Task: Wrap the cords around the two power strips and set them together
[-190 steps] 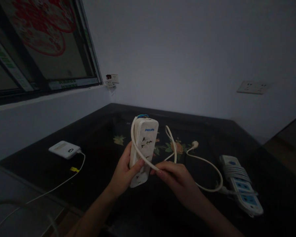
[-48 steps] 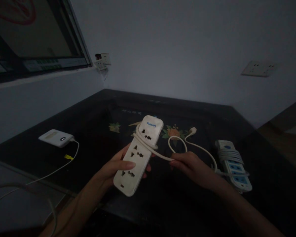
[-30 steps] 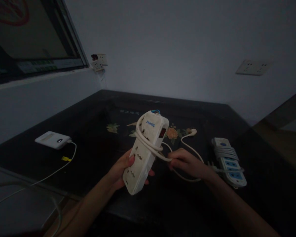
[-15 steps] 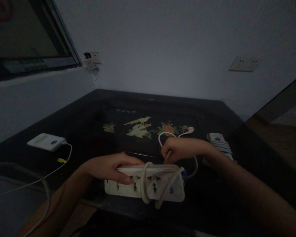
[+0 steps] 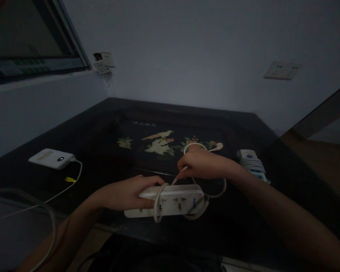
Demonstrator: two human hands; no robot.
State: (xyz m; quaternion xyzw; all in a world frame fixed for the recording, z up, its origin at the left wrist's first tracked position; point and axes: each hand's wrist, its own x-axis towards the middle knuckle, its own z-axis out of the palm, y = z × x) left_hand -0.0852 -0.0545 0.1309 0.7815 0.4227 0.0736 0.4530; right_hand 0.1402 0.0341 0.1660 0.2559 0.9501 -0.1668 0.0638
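Observation:
My left hand (image 5: 130, 192) grips the left part of a white power strip (image 5: 181, 202), thumb across its socket face. The strip is tilted, sockets toward me, near the front of the dark table. A loop of its white cord (image 5: 158, 207) wraps around the strip's middle, and another loop hangs at its right end. Just above the strip, my right hand (image 5: 197, 162) is closed on the cord, which runs down taut to the strip's top edge. Past that hand, loose cord curls to a plug (image 5: 219, 146) lying on the table.
A white power bank (image 5: 52, 158) with a cable and yellow tag (image 5: 70, 179) lies on the left. At the right sits a second power strip (image 5: 252, 164) wound with grey cord. Wall sockets (image 5: 282, 70) are at the back right and back left. The table (image 5: 164, 107) bears a bird-and-flower picture.
My right hand has moved left and a little nearer, drawing the cord toward the strip's middle. The strip has tilted, and its right-hand cord loop has shifted.

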